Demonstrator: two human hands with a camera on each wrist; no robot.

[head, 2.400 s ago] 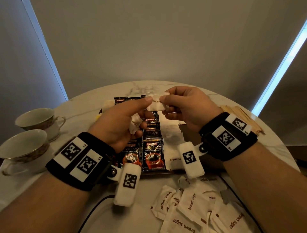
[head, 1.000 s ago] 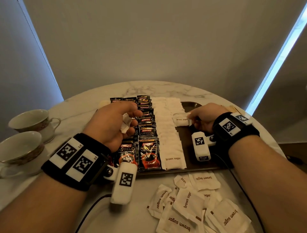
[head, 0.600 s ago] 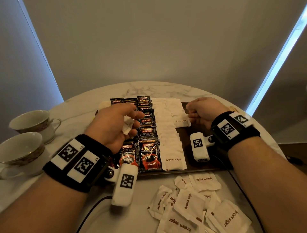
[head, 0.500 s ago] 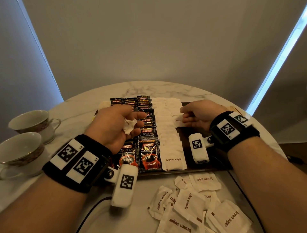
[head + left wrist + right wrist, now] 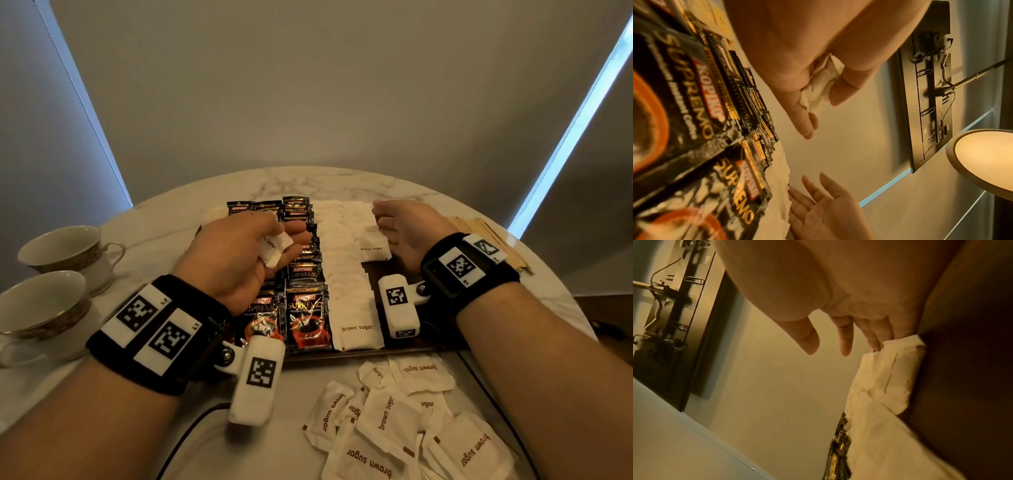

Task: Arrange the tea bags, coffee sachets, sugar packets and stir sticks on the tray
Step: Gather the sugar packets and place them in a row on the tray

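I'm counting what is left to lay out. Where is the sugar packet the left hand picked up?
In the head view the brown sugar packet is pinched in the left hand, held above the coffee sachet rows on the tray's left half.

Marble table (image 5: 342, 181): tray (image 5: 376, 353), cups (image 5: 51, 274), sugar packets (image 5: 394, 431).

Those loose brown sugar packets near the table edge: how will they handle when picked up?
The loose sugar packets are probably light and floppy: the one the left hand holds crumples in its fingers. Lying overlapped, neighbours may shift.
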